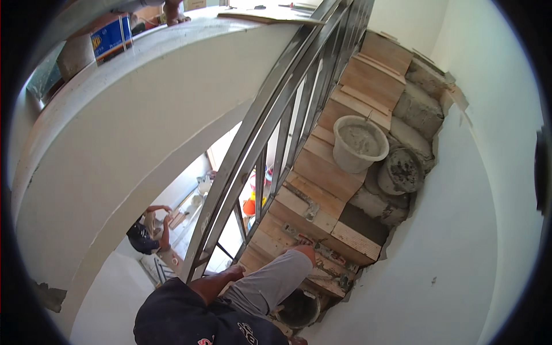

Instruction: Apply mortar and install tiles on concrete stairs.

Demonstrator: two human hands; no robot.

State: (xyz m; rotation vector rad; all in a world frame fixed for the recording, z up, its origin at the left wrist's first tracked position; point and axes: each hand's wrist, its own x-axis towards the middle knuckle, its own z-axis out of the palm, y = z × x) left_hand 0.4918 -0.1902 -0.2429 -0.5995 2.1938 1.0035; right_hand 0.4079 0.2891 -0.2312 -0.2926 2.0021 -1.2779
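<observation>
My left hand (234, 272) is low beside the foot of the metal stair railing (253, 155), next to my bent leg in grey shorts. Its fingers are too small and dark to make out. At the bottom edge a sliver of skin, perhaps my right hand (298, 340), shows below a dark bucket (300, 310); no fingers can be seen. Just past my knee, a mortar-smeared spirit level (325, 250) lies along a step. Wood-coloured tiles (328, 167) cover much of the stairs, and an L-shaped, mortar-stained piece (310, 208) rests on one.
Higher up stand a pale bucket of grey mortar (359, 141) and a darker bucket (402, 171). Rough bare concrete (420, 109) runs along the white wall (454, 230). Through the railing, another person (146, 233) is visible below. A blue tin (112, 37) sits on the upper ledge.
</observation>
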